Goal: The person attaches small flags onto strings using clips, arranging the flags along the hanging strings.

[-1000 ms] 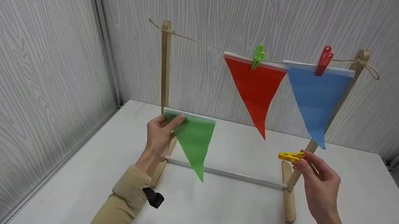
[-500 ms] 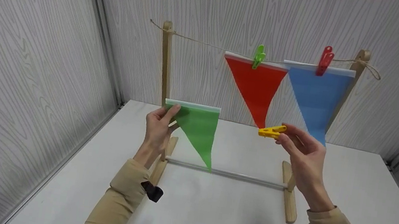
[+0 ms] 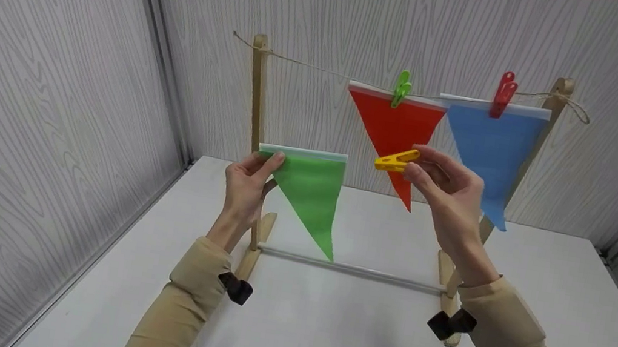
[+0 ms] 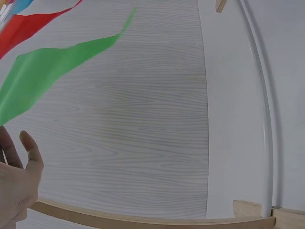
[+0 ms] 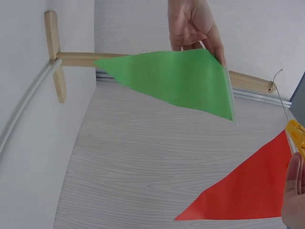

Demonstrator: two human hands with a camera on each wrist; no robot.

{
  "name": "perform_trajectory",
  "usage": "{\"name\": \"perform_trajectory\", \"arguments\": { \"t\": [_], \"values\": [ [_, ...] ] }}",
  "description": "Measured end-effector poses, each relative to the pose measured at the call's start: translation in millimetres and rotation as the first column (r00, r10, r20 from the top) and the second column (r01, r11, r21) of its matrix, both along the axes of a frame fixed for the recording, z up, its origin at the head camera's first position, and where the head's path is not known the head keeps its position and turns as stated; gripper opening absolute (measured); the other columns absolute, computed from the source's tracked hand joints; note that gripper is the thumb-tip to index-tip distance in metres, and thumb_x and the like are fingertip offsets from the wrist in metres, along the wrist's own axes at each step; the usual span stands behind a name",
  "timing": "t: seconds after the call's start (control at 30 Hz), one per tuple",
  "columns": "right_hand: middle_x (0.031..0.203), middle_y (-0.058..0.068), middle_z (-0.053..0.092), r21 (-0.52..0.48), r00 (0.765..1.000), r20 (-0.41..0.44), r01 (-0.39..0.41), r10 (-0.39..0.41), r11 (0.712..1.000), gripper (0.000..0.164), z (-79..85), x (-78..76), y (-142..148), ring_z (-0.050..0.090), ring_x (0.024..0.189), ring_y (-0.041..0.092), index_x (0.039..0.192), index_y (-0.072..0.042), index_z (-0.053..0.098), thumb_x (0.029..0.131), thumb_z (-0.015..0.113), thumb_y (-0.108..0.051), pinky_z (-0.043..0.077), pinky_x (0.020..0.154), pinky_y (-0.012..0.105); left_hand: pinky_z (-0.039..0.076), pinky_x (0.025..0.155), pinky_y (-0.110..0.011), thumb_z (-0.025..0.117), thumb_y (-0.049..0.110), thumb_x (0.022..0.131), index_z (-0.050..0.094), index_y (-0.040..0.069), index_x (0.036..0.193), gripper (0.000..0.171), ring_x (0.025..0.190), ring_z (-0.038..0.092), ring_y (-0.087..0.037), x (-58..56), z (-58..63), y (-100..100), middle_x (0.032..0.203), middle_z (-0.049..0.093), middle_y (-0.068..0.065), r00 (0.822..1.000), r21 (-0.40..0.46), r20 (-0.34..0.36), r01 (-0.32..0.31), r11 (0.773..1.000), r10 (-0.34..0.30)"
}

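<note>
My left hand (image 3: 246, 185) pinches the upper left corner of a green triangular pennant (image 3: 312, 192), which has a white top edge and hangs point down. My right hand (image 3: 454, 204) holds a yellow clothespin (image 3: 395, 161) between thumb and fingers, in front of the red pennant (image 3: 396, 125). The red one hangs from a string (image 3: 318, 68) by a green clothespin (image 3: 401, 89). Beside it a blue pennant (image 3: 490, 151) hangs by a red clothespin (image 3: 503, 96). In the right wrist view the green pennant (image 5: 176, 78) is below the string and apart from it.
A left wooden post (image 3: 256, 98) and a right wooden post (image 3: 558, 94) carry the string. A pale rod (image 3: 355, 271) joins them low down, above the white table (image 3: 321, 334). Wood-grain panels (image 3: 322, 4) stand behind and at the sides.
My right hand has moved up and left with the yellow clothespin, from beside the right post to before the red pennant. My left hand has raised the green pennant slightly.
</note>
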State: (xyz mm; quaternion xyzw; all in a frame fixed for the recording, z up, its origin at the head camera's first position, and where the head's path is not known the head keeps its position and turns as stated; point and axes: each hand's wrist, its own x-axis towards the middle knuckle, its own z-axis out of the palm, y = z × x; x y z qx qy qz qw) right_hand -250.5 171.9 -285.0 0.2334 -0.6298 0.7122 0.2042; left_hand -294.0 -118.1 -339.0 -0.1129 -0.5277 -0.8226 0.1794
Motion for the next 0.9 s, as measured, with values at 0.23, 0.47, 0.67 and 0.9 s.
{"name": "perform_trajectory", "arguments": {
  "t": [0.23,0.47,0.67,0.9],
  "values": [
    [0.11,0.0,0.075,0.017,0.999,-0.048,-0.021,0.022,1.0,0.036,23.3,-6.8,-18.7,0.072,0.101,0.019,0.126,0.003,0.065,0.092,0.072,-0.007,0.058,0.092,0.025,0.062,0.085,-0.032,0.066,0.0,0.094,0.071,0.01,0.097,0.011,0.088,0.071,-0.011,-1.1,12.7,-1.4,0.091,0.076,0.001,1.0,0.0,0.006,-0.015,1.0,0.015],
    [0.108,0.001,0.076,0.026,0.993,-0.117,-0.004,0.007,1.0,0.035,40.9,-17.0,-38.6,0.073,0.094,0.017,0.123,0.004,0.067,0.091,0.073,-0.007,0.058,0.091,0.023,0.062,0.08,-0.031,0.062,0.004,0.098,0.071,0.007,0.101,0.01,0.089,0.073,-0.012,-3.5,28.2,-9.1,0.093,0.076,0.0,1.0,0.033,0.001,-0.011,0.999,0.011],
    [0.107,0.006,0.075,0.076,0.984,-0.173,0.05,-0.036,0.996,0.032,57.7,-26.0,-55.4,0.072,0.091,0.012,0.122,0.006,0.067,0.091,0.072,-0.003,0.058,0.089,0.02,0.061,0.09,-0.04,0.058,0.008,0.101,0.07,0.008,0.103,0.012,0.094,0.072,-0.012,-5.8,42.1,-15.9,0.094,0.074,0.002,1.0,0.005,-0.008,-0.013,1.0,0.013],
    [0.103,0.006,0.067,0.121,0.973,-0.222,0.086,-0.058,0.989,0.032,79.0,-34.3,-71.9,0.068,0.088,0.009,0.121,0.007,0.067,0.09,0.072,0.0,0.057,0.087,0.018,0.061,0.088,-0.039,0.056,0.012,0.103,0.067,0.008,0.104,0.012,0.088,0.07,-0.011,-8.2,57.7,-15.9,0.091,0.071,0.002,0.999,-0.037,-0.039,-0.021,0.999,0.02]
  ]
}}
